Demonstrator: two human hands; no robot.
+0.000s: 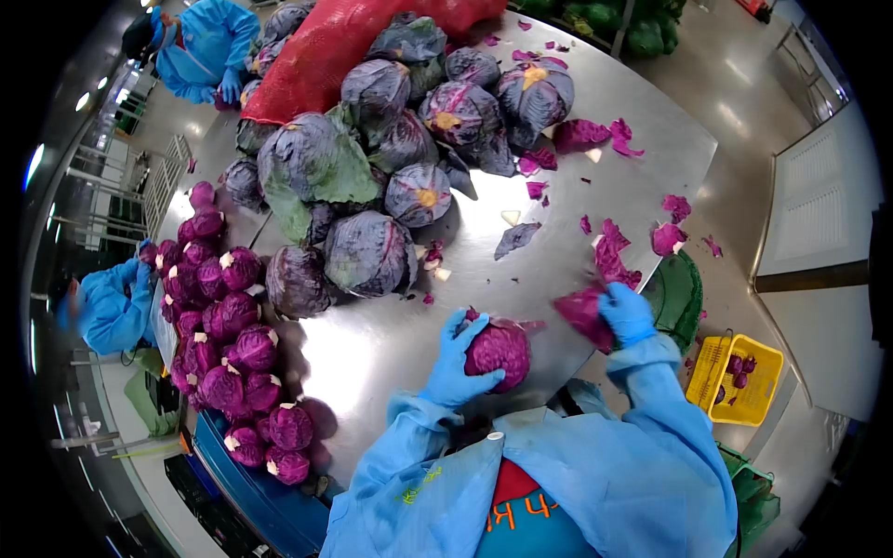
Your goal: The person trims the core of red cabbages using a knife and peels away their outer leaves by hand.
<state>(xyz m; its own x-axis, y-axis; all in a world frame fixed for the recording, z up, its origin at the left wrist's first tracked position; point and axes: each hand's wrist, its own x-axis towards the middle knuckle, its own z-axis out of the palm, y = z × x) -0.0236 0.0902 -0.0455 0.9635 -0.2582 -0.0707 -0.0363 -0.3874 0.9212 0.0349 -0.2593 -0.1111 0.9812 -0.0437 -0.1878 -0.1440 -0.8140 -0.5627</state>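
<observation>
My left hand (453, 365), in a blue glove, is closed round the side of a peeled red cabbage (502, 355) resting on the steel table near my body. To the right, my right hand (628, 316), also gloved, grips a loose purple cabbage leaf (584, 314) at the table's edge; the leaf is a little blurred. Just beyond that hand lie more torn leaves (614, 256). Unpeeled cabbages (370, 253) with dull grey-purple outer leaves are heaped ahead of my left hand. Peeled, shiny cabbages (225, 386) with pale cut stems are piled along the left side.
A red mesh sack (312, 60) lies across the far heap. Leaf scraps and stem pieces litter the steel table (670, 153). Below its right edge are a green container (677, 293) and a yellow crate (755, 381). Two co-workers in blue (206, 46) stand at the left.
</observation>
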